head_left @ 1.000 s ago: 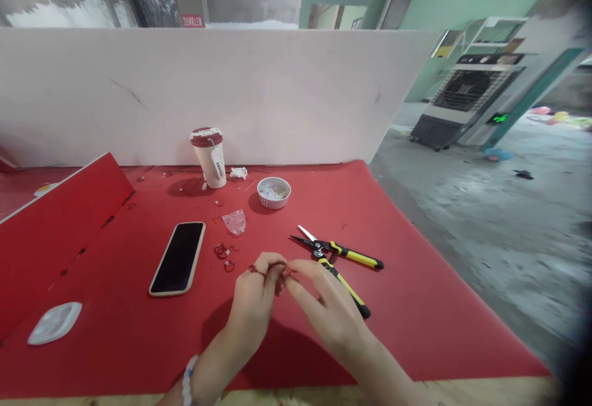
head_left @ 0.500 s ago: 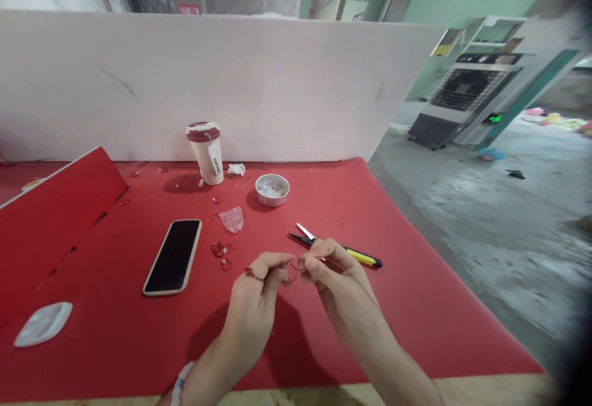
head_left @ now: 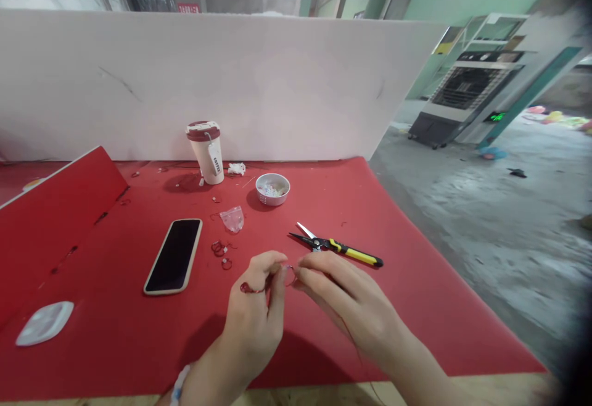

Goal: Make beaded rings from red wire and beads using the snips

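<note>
Above the red surface, the left hand pinches a thin cord loop, the right hand clamping its other side near yellow-handled shears.

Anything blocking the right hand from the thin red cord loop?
Nothing visible: the right hand is right at the thin red cord loop; the yellow-and-black-handled shears lie beyond that hand, not between.

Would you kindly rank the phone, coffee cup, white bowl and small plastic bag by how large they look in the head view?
1. Phone
2. Coffee cup
3. White bowl
4. Small plastic bag
The first lies nearest the camera, so this is apparent size only.
</note>
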Tool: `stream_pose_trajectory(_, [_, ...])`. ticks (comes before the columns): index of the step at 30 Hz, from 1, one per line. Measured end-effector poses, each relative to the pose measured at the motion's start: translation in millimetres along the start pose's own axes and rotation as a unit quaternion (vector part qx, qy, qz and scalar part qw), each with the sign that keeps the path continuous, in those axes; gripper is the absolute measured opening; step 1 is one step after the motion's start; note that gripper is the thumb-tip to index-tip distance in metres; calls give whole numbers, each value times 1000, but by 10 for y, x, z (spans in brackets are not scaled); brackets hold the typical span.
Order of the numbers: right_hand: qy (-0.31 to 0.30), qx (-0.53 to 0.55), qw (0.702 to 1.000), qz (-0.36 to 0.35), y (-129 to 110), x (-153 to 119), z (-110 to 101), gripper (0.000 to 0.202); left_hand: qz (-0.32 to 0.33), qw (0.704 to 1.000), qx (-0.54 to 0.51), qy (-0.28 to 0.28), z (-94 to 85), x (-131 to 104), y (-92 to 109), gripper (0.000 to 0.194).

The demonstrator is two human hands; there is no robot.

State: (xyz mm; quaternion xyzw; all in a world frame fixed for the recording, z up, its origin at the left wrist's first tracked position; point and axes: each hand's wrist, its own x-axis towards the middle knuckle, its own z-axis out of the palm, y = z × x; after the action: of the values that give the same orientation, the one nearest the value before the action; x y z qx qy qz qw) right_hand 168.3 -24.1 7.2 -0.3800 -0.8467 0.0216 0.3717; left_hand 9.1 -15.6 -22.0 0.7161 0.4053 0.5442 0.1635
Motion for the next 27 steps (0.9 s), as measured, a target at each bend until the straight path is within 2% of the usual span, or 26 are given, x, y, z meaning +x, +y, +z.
stream_pose_trajectory(3, [-35,-20,999,-5,2,31,-89,24,-3,1000,5,-15,-25,-1,1,24])
stream_pose_trajectory(9, [0,1,999,51,-17,19,-73,17,3,998,-18,-65,-91,46,50,25])
stream_pose_trajectory(11, [15,-7,999,27,-24,9,-71,20,2,997,-21,-76,-103,54,55,24])
stream_pose_trajectory(15, [42,-88,989,-110,-30,8,-109,30,-12,995,-22,-95,-108,67,53,22])
stream_pose_trajectory(17, [48,-125,979,-154,-25,12,-120,29,-11,995,-28,-99,-105,80,54,22])
stream_pose_trajectory(22, [35,-155,975,-158,-27,25,-92,25,0,992,-16,-127,-110,116,60,26])
stream_pose_trajectory(27, [48,-192,967,-159,-60,71,-92,28,23,990,19,-136,-115,117,43,25])
